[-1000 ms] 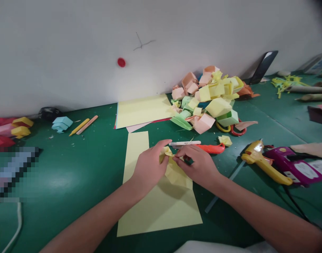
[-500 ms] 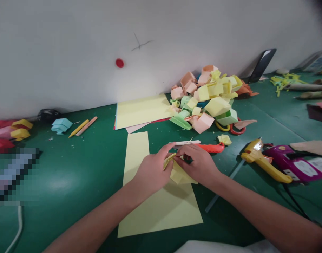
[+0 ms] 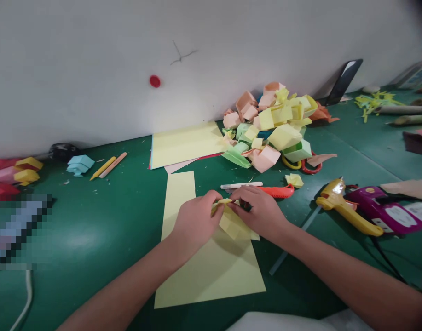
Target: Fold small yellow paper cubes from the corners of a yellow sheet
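Observation:
Between my two hands is a small folded piece of yellow paper. My left hand pinches its left end between thumb and fingers. The fingertips of my right hand close on its right end. Both hands are above a large cut sheet of pale yellow paper lying flat on the green table. A smaller yellow paper piece lies on that sheet below my fingers. Just beyond my right hand are a white pen and an orange-red cutter.
A heap of folded paper pieces stands against the wall beside stacked sheets. To the right are a yellow glue gun, a glue stick and a purple device. Scissors lie partly under the heap. At left are two rolled paper sticks.
My left hand has shifted slightly and its raised finger has bent down onto the folded paper. The paper has turned from slanted to nearly level. My right hand has hardly moved.

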Demonstrator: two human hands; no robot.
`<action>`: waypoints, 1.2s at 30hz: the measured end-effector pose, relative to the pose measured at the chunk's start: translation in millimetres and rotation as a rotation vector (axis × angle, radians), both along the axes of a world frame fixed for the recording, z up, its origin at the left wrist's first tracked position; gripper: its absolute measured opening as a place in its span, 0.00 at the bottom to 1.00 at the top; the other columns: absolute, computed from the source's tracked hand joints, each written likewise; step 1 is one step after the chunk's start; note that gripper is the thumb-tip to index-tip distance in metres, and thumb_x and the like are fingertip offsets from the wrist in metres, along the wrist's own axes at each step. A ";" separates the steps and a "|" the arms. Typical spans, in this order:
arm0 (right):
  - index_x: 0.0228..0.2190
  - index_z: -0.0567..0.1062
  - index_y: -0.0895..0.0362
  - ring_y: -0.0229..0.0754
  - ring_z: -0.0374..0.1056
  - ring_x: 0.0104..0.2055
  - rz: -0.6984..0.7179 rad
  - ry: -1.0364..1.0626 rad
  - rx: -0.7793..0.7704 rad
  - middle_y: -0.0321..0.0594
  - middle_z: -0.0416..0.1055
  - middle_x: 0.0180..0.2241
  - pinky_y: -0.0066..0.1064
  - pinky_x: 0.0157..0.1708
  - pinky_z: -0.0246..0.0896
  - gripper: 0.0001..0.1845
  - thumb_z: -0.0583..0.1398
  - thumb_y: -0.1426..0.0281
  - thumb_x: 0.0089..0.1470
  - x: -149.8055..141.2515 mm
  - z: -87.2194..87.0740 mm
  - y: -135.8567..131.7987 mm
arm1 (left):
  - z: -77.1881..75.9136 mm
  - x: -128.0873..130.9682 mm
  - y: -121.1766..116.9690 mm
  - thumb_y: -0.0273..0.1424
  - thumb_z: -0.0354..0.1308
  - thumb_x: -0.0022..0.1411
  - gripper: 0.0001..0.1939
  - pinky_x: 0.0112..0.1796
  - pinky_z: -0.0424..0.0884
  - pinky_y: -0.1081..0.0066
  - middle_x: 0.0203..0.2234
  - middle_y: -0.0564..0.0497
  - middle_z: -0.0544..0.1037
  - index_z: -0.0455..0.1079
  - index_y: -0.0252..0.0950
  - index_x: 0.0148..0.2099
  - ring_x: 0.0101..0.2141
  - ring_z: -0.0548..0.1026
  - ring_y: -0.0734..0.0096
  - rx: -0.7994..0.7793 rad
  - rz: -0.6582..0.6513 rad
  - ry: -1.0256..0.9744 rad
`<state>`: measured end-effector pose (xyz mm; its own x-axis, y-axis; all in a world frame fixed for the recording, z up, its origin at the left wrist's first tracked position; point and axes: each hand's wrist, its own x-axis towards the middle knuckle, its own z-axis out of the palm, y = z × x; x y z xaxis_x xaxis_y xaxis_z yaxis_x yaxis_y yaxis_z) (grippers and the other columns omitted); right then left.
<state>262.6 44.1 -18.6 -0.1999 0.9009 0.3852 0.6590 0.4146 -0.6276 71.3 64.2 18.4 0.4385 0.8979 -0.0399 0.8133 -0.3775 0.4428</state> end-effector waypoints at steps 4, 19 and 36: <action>0.34 0.76 0.53 0.45 0.72 0.40 -0.006 0.059 -0.123 0.40 0.78 0.37 0.34 0.36 0.64 0.03 0.61 0.70 0.58 -0.1 1.2 0.4 | -0.7 -2.7 3.6 0.37 0.54 0.69 0.09 0.36 0.67 0.68 0.40 0.55 0.82 0.74 0.43 0.45 0.40 0.78 0.63 0.039 -0.004 0.012; 0.24 0.66 0.54 0.37 0.59 0.24 -0.137 0.084 -0.319 0.31 0.66 0.21 0.29 0.23 0.52 0.12 0.60 0.64 0.55 3.7 5.6 3.1 | 6.1 -12.6 5.6 0.42 0.59 0.62 0.12 0.24 0.60 0.71 0.25 0.56 0.78 0.73 0.41 0.32 0.24 0.71 0.71 -0.058 0.071 -0.072; 0.32 0.74 0.54 0.39 0.68 0.28 0.042 0.095 -0.294 0.35 0.74 0.27 0.29 0.28 0.60 0.04 0.58 0.72 0.56 1.3 2.9 3.6 | -0.8 -9.4 0.1 0.34 0.55 0.67 0.09 0.34 0.70 0.71 0.40 0.54 0.77 0.77 0.43 0.40 0.37 0.76 0.71 0.116 -0.119 -0.017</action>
<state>263.9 47.7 -15.7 -0.2147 0.9682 0.1286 0.5775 0.2320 -0.7827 61.9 64.3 17.6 0.5420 0.8375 0.0698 0.7522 -0.5205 0.4041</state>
